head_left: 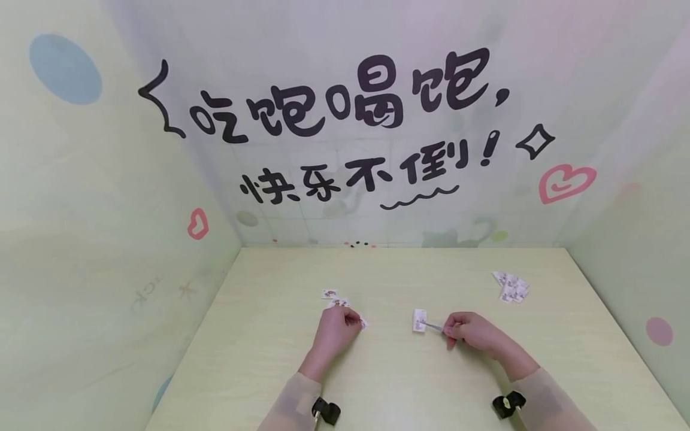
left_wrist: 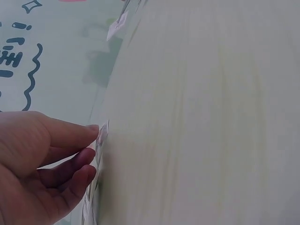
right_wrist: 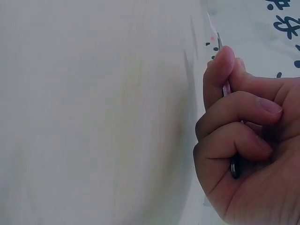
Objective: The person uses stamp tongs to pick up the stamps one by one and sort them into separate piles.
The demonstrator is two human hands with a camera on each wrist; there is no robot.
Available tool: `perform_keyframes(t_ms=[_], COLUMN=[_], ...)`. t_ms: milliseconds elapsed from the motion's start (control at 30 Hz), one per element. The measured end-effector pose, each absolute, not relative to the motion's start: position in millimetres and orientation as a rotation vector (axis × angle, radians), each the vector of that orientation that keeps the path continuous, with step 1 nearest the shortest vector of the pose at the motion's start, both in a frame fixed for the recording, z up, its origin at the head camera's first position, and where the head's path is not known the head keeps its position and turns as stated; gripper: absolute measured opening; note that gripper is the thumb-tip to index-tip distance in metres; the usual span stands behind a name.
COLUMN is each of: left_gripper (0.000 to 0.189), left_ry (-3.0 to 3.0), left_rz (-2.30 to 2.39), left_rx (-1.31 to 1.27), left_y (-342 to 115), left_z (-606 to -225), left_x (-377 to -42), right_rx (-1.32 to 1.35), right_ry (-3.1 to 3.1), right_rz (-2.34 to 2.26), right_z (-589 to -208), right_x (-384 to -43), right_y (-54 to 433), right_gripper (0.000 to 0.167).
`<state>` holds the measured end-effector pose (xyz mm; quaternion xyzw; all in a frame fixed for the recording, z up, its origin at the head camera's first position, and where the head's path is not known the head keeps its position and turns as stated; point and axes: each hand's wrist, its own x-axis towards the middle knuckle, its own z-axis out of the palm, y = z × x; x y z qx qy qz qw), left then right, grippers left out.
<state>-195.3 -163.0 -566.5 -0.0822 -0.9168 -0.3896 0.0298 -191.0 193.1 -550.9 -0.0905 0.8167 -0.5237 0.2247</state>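
My left hand [head_left: 339, 329] is low over the table at the left, fingers bent. Its fingertips pinch the edge of a small printed card [left_wrist: 104, 132]; in the head view the card [head_left: 363, 324] peeks out past the fingertips. More small cards with coloured pictures [head_left: 330, 294] lie just beyond this hand, partly covered by it. On the right, my right hand [head_left: 468, 329] grips tweezers [head_left: 432, 326] between thumb and fingers, other fingers curled in. The tweezers' tips overlap a white printed card [head_left: 418, 317], which appears raised off the table in the left wrist view [left_wrist: 117, 26].
A loose overlapping pile of small printed cards [head_left: 512, 287] lies at the back right of the pale wooden table [head_left: 377, 383]. Walls with lettering and drawings [head_left: 345, 221] enclose the table at the back and both sides.
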Motion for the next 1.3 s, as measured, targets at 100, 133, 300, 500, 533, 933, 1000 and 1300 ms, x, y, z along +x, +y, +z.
perform_keyframes(t_ms=[100,133,300,500,533,933,1000,1300], left_gripper=[0.005,0.005,0.005,0.007,0.007,0.008,0.007,0.007], left_ry=[-2.867,-2.884,-2.921,-2.948,-2.948,-2.948,-2.944,-2.929], left_rz=[-1.187,-1.187,-1.177,-1.181,-1.182,-1.187,-1.181,-1.177], left_rx=[-0.238,-0.23,-0.232,-0.196,-0.196,-0.192,-0.198,-0.231], left_y=[-162,-162,-161,-163,-163,-162,-162,-163], left_z=[-566,-566,-565,-565,-565,-564,-563,-565], left_x=[-196,-197,-200,-203,-203,-202,-202,-203], right_rx=[-0.224,-0.21,-0.143,-0.109,-0.108,0.106,0.154,0.316], right_ry=[2.27,2.273,2.302,2.315,2.315,2.414,2.433,2.444], right_rz=[-1.447,-1.447,-1.443,-1.461,-1.466,-1.481,-1.475,-1.478], right_z=[-551,-551,-554,-554,-553,-550,-549,-549], right_x=[-192,-192,-192,-191,-191,-200,-202,-209], right_y=[198,199,208,218,220,277,288,325], right_gripper=[0.015,0.015,0.014,0.014,0.015,0.019,0.019,0.02])
